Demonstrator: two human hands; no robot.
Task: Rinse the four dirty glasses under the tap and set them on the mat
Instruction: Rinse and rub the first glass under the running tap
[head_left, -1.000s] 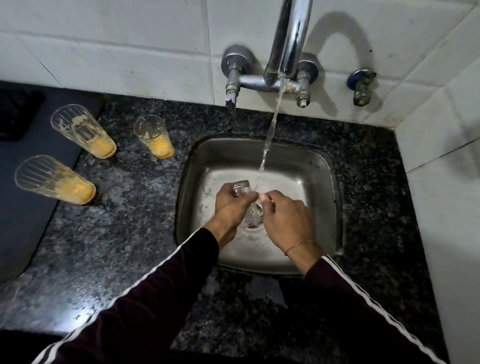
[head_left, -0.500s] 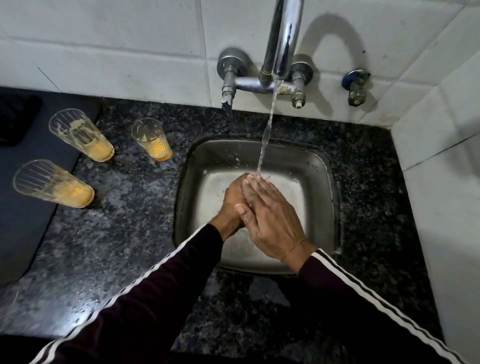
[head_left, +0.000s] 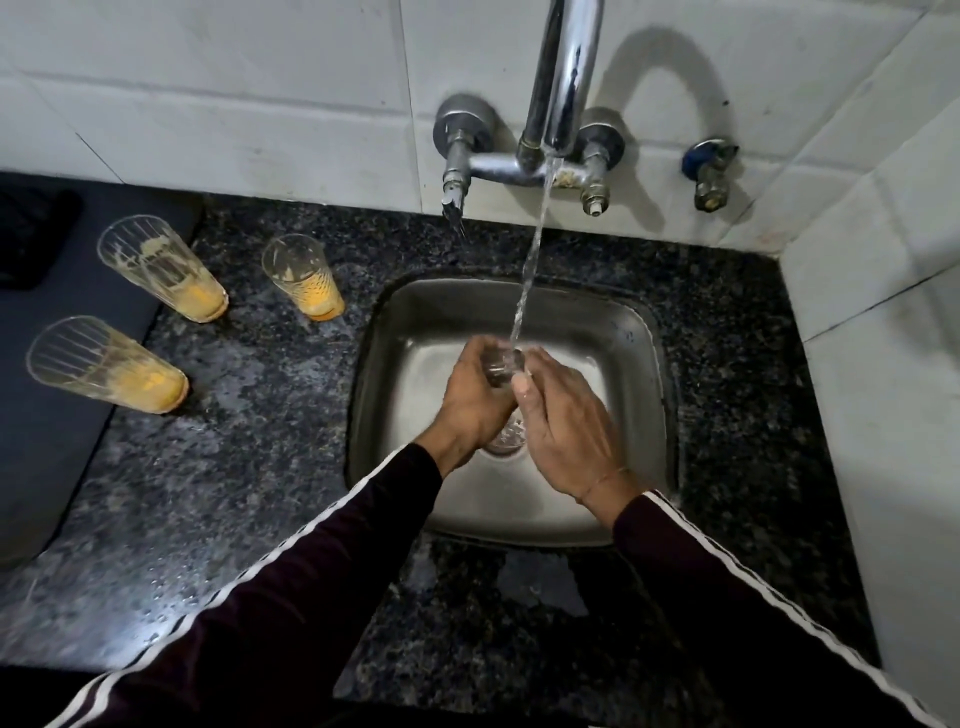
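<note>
Over the steel sink (head_left: 644, 374), my left hand (head_left: 470, 400) grips a clear glass (head_left: 500, 366) under the stream of water from the tap (head_left: 563, 78). My right hand (head_left: 563, 421) rests against the glass's right side, fingers laid on it. Most of the glass is hidden between the hands. Three dirty glasses with orange residue stand on the counter to the left: one at the back left (head_left: 161, 267), one nearer the sink (head_left: 304, 278), one at the front left (head_left: 104, 366). The dark mat (head_left: 47, 441) lies at the far left.
The dark granite counter (head_left: 234, 467) surrounds the sink and is wet in front. White tiled walls close the back and the right side. A small valve (head_left: 709, 169) sticks out of the wall right of the tap.
The right hand lay flat over the left hand and hid the glass half a second ago. It has slid to the right, and the glass's top shows under the water again.
</note>
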